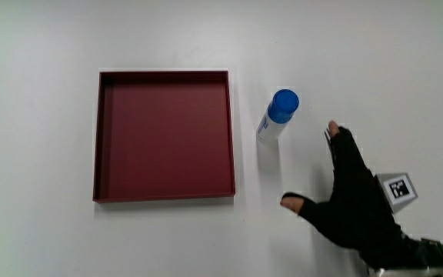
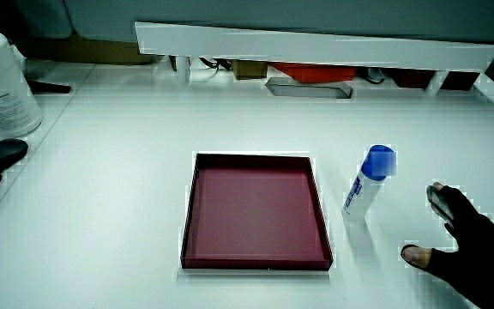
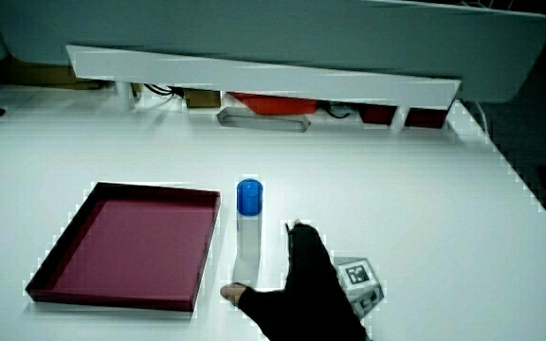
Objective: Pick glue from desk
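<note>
The glue point(image 1: 276, 117), a white tube with a blue cap, stands upright on the table point(image 1: 37, 46) beside the dark red tray point(image 1: 163, 135); the hand point(image 1: 350, 198) rests near it, fingers spread, holding nothing.

Bright even overhead light, white table point(image 1: 360, 46) glaring, shadows faint, edges slightly soft

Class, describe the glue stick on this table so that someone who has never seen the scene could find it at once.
Start at the shallow dark red tray on the white table. Just beside it, between the tray and the gloved hand, stands the glue stick. It is the only upright white tube with a bright blue cap.
</note>
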`<state>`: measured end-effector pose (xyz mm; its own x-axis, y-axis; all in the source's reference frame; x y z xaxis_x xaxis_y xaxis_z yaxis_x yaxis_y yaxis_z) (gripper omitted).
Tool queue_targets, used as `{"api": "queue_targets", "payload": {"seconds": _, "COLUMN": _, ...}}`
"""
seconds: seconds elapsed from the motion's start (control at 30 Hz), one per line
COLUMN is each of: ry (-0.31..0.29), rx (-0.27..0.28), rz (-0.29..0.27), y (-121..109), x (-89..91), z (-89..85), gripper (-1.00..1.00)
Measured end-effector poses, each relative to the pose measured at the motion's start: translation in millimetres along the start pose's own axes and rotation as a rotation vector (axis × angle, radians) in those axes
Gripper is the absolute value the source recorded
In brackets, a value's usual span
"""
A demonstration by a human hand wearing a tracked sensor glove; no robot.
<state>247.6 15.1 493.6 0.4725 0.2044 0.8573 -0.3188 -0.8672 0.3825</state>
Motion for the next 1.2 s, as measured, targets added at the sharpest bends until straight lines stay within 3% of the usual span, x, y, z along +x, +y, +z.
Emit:
{"api": "queue_targets", "payload": {"seconds": 0.03, "ry": -0.003, "rx": -0.007, "rz": -0.018, "y": 5, "x": 1.8, "z": 0.7, "gripper": 0.00}}
{"api": "queue_targets", "payload": {"seconds": 0.07, "ry": 0.039, "rx": -0.010, "rz": -0.027, "y": 9, "x": -3.0, "z": -0.1, "gripper": 0.00}}
{"api": "queue_targets", "payload": {"seconds": 0.13, "ry": 0.089, "rx": -0.021, "rz": 0.012, "y": 18, "x": -6.4, "z": -1.4, "gripper": 0.00}}
{"api": "queue_targets", "payload": {"seconds": 0.17, "ry": 0.074, "rx": -0.019, "rz": -0.002, "y": 22, "x": -6.2, "z": -1.3, "gripper": 0.00}}
{"api": "queue_targets", "payload": {"seconds": 0.4, "ry": 0.210, "rx": -0.023, "rz": 0.069, "y": 43, "x": -19.0, "z": -5.1, "gripper": 0.00}}
{"api": "queue_targets", "payload": {"seconds": 0.63, "ry": 0.233, "rx": -0.026, "rz": 0.099, "y": 50, "x": -19.7, "z": -8.9, "gripper": 0.00}}
{"api": "queue_targets", "payload": {"seconds": 0.9, "ry": 0.315, "rx": 0.051, "rz": 0.148, "y": 52, "x": -14.1, "z": -5.5, "gripper": 0.50}}
{"api": "queue_targets", "payload": {"seconds": 1.2, "ry": 0.300, "rx": 0.099, "rz": 0.178, "y": 52, "x": -13.0, "z": -4.3, "gripper": 1.00}}
